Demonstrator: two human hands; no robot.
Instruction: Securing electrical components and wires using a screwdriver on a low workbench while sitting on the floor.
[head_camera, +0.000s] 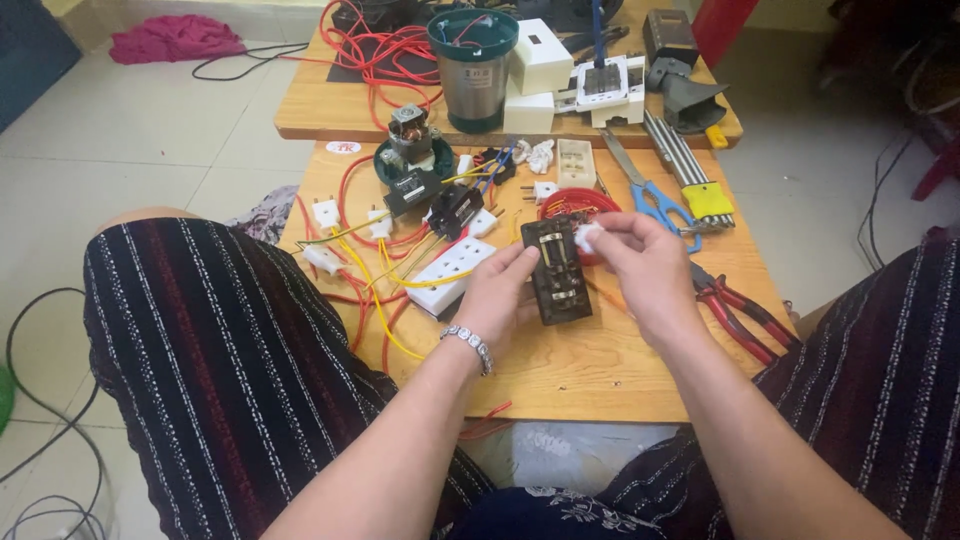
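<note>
Switch block (558, 272): dark, upright between my two hands, above the wooden table (600, 370).
Left hand (497, 295): I see fingers clamped on its left edge.
Right hand (645, 265): fingertips pinched on a small white piece (588, 236) at its top.

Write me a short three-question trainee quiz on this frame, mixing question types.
1. True or false: the left hand steadies the dark rectangular switch block with brass contacts from its left side.
2. What do the right hand fingers pinch above that block? A) a small white plastic piece B) a yellow wire C) a silver screw
3. Which tool lies on the low wooden table just right of the right hand, and which tool lies farther back?

Key
1. True.
2. A.
3. The red-handled pliers lie beside the hand; the blue-handled scissors lie farther back.
</note>
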